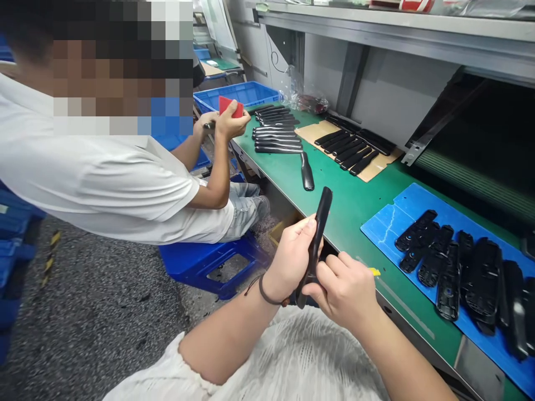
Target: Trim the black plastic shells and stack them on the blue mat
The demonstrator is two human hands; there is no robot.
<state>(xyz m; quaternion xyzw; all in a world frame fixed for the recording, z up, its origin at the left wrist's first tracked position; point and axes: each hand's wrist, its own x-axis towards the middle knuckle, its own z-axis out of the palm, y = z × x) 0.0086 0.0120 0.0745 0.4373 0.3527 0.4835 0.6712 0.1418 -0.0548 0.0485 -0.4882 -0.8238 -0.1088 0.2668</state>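
Own hands [290, 259]: 2, lower centre. Held black casing [320, 228]: 1, lower centre. Loose black casing [307, 172]: 1, mid-frame. Cardboard sheet [311, 133]: 1, upper right. Blue mat [378, 234]: 1, right. Blue crate [251, 92]: 1, upper centre. Co-worker's hands [232, 122]: 2, upper centre

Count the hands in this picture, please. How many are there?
4: the left hand and right hand hold a black part; a co-worker's hand holds a red piece, their other hand beside it.
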